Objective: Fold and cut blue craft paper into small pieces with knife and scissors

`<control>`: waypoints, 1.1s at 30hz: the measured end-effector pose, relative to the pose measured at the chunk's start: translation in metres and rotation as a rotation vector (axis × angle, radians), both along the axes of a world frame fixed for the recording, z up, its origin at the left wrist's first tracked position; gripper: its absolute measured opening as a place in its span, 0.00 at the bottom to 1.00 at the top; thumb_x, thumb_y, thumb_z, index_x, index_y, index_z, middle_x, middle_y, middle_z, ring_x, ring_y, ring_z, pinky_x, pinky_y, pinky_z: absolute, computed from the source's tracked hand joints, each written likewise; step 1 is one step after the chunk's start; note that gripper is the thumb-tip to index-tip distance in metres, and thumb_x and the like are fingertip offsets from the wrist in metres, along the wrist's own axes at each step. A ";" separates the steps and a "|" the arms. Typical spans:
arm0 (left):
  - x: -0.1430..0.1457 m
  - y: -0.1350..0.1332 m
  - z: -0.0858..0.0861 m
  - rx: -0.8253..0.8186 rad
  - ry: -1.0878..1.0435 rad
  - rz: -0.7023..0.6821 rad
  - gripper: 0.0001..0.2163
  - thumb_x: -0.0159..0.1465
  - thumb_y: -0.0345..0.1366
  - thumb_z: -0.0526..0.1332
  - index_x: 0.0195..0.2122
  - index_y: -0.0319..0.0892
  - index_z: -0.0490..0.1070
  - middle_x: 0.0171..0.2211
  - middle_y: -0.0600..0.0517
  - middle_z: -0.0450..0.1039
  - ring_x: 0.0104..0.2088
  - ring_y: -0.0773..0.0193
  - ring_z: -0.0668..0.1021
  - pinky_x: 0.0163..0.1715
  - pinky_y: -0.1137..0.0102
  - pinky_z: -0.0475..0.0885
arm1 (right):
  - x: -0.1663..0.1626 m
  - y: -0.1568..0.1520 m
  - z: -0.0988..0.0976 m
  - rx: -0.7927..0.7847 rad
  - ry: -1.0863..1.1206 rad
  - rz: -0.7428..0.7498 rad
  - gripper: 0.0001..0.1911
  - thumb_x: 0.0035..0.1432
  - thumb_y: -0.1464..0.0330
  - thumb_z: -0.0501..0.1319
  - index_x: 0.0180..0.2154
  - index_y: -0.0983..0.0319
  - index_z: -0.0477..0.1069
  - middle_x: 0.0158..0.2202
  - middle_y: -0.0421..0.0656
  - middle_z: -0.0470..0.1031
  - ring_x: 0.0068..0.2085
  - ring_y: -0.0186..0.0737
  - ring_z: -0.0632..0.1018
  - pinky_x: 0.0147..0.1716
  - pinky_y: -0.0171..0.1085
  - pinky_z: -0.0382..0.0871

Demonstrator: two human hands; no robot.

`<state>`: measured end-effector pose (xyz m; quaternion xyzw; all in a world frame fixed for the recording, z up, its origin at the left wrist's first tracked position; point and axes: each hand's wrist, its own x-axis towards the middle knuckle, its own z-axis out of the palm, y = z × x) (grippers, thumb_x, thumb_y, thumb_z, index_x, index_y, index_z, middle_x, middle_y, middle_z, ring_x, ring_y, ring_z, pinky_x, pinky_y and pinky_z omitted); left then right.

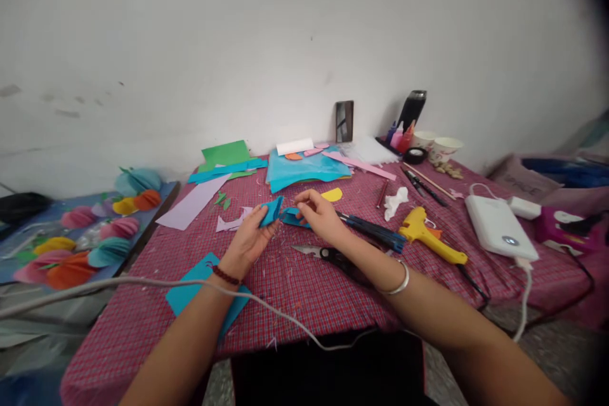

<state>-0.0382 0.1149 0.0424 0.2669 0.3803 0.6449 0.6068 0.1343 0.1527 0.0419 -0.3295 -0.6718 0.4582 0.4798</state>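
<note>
My left hand (pixel 250 238) pinches a folded piece of blue paper (pixel 271 209) and holds it just above the red checked tablecloth (pixel 304 285). My right hand (pixel 320 212) has its fingers closed on another strip of blue paper (pixel 294 218) right beside it. The two pieces almost meet between my hands. Black scissors (pixel 328 255) lie on the cloth under my right wrist. A blue paper sheet (pixel 197 295) lies below my left forearm.
A yellow glue gun (pixel 428 233), a white power bank (pixel 499 227) with its cable, pens, paper cups (pixel 440 146) and glue bottles sit to the right. Coloured paper sheets (pixel 304 165) lie at the back. Paper honeycomb balls (pixel 95 235) fill a board at left. A white cable (pixel 143 282) crosses my left arm.
</note>
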 end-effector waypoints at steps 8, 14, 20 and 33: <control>-0.001 0.001 -0.006 0.017 -0.005 -0.070 0.05 0.62 0.29 0.59 0.38 0.39 0.73 0.30 0.51 0.76 0.26 0.70 0.78 0.20 0.80 0.73 | -0.005 -0.021 0.002 -0.114 0.043 0.282 0.19 0.62 0.59 0.53 0.51 0.61 0.58 0.26 0.36 0.70 0.21 0.31 0.72 0.21 0.32 0.67; 0.000 0.002 -0.007 -0.013 -0.004 -0.133 0.06 0.62 0.32 0.59 0.35 0.36 0.74 0.28 0.50 0.76 0.25 0.69 0.78 0.20 0.79 0.73 | -0.004 -0.025 0.003 -0.020 0.033 0.317 0.18 0.64 0.59 0.51 0.51 0.61 0.62 0.29 0.39 0.71 0.23 0.31 0.74 0.24 0.33 0.68; 0.000 -0.002 -0.001 0.042 0.018 -0.109 0.06 0.60 0.35 0.62 0.35 0.39 0.75 0.28 0.52 0.77 0.25 0.69 0.77 0.22 0.78 0.72 | -0.002 -0.030 0.004 0.107 -0.037 0.231 0.15 0.66 0.61 0.48 0.51 0.61 0.59 0.30 0.39 0.71 0.25 0.32 0.73 0.28 0.35 0.69; 0.011 -0.007 0.000 0.138 0.114 -0.178 0.23 0.59 0.56 0.57 0.45 0.43 0.71 0.44 0.45 0.74 0.43 0.56 0.77 0.39 0.65 0.74 | 0.005 -0.022 0.004 0.539 -0.550 0.143 0.10 0.60 0.72 0.56 0.41 0.58 0.74 0.38 0.41 0.77 0.36 0.37 0.75 0.36 0.35 0.64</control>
